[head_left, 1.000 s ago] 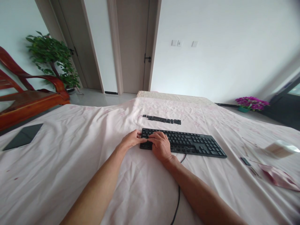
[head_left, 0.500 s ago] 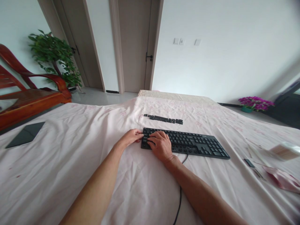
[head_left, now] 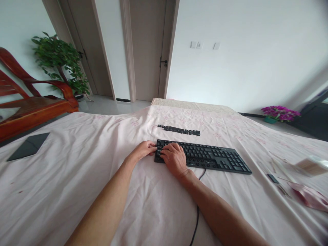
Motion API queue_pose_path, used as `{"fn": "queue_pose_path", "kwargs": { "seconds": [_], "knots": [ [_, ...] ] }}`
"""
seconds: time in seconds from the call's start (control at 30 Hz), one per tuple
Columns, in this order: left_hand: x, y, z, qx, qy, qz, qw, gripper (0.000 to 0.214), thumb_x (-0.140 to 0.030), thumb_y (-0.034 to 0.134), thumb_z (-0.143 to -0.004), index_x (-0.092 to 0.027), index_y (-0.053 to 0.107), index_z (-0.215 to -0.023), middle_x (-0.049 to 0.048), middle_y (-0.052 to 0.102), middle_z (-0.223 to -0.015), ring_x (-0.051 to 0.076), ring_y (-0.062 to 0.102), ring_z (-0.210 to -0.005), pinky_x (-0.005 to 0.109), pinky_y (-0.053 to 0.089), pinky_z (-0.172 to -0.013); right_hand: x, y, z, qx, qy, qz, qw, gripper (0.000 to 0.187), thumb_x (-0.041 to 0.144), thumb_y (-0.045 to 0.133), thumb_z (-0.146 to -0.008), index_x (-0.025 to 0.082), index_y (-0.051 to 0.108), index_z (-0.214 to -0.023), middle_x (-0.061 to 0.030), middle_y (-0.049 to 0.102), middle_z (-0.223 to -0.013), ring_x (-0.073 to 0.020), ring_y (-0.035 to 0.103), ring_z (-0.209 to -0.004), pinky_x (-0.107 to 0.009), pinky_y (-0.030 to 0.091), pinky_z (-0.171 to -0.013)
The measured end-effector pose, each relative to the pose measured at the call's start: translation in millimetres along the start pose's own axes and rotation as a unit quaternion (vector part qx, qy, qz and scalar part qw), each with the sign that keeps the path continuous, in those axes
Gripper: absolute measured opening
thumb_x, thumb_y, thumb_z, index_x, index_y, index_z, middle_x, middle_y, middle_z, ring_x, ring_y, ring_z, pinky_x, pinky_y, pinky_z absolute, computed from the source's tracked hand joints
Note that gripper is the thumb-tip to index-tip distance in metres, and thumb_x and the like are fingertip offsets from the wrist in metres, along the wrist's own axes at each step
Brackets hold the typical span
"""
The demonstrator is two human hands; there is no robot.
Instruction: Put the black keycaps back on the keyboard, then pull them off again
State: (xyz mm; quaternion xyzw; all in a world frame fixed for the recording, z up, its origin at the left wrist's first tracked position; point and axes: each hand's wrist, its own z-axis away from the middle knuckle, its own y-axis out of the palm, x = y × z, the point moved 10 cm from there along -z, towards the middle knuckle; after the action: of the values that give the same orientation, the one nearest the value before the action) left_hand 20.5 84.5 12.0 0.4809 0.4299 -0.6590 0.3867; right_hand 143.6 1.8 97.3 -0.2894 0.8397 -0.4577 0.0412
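Observation:
A black computer keyboard (head_left: 228,159) lies on the cloth, turned slightly, with its lower key row partly bare of keycaps. My left hand (head_left: 145,149) holds the keyboard's left end, thumb on its edge and the other fingers curled below. Over the left-hand keys rests my right hand (head_left: 175,158), fingers bent and a little apart, fingertips touching the keys. Its palm hides part of the keyboard. Behind the keyboard, several loose black keycaps (head_left: 179,130) lie in a row. The black cable (head_left: 197,218) runs toward me under my right forearm.
A pale pink cloth (head_left: 143,205) with folds covers the table. At left lies a dark flat panel (head_left: 29,147). To the right are a small dark-handled tool (head_left: 273,178), tweezers (head_left: 284,191), a clear tub (head_left: 314,165) of thin sticks and a pink cloth piece (head_left: 309,195).
My right hand has shifted slightly left over the keys, and its thumb has come closer to the forefinger. My left hand keeps its place on the keyboard's end.

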Motion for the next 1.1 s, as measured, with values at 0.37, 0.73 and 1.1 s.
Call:
{"fn": "queue_pose_path", "kwargs": {
  "seconds": [0.37, 0.73, 1.1],
  "knots": [
    [0.6, -0.3, 0.6, 0.002, -0.006, -0.032, 0.999, 0.042, -0.038, 0.07, -0.068, -0.011, 0.063, -0.099, 0.0024, 0.063, -0.075, 0.012, 0.055, -0.059, 0.024, 0.035, -0.057, -3.1, -6.1, -2.1, -0.012, 0.011, -0.013, 1.0, 0.003, 0.025, 0.067, -0.083, 0.024, 0.067, -0.081, 0.0001, 0.07, -0.093, -0.0209, 0.054, -0.097, -0.035, 0.038, -0.083],
    [-22.1, 7.9, 20.7, 0.085, 0.013, 0.028, 0.996, 0.041, -0.035, 0.079, -0.06, -0.014, 0.064, -0.092, 0.0003, 0.061, -0.075, 0.01, 0.051, -0.063, 0.022, 0.032, -0.057, -14.9, -22.1, 5.6, -0.107, 0.015, -0.174, 0.979, 0.012, 0.022, 0.055, -0.091, 0.022, 0.066, -0.089, -0.0033, 0.068, -0.091, -0.0161, 0.062, -0.088, -0.029, 0.049, -0.083],
    [-33.0, 23.5, 24.0, 0.131, 0.04, 0.089, 0.987, 0.037, -0.026, 0.082, -0.058, -0.014, 0.061, -0.086, -0.0029, 0.059, -0.07, 0.009, 0.052, -0.063, 0.022, 0.038, -0.06, -9.3, -29.9, 6.5, -0.132, -0.031, -0.206, 0.969, 0.01, 0.02, 0.058, -0.089, 0.022, 0.068, -0.087, -0.0041, 0.067, -0.09, -0.0162, 0.061, -0.086, -0.032, 0.052, -0.081]
  ]
}}
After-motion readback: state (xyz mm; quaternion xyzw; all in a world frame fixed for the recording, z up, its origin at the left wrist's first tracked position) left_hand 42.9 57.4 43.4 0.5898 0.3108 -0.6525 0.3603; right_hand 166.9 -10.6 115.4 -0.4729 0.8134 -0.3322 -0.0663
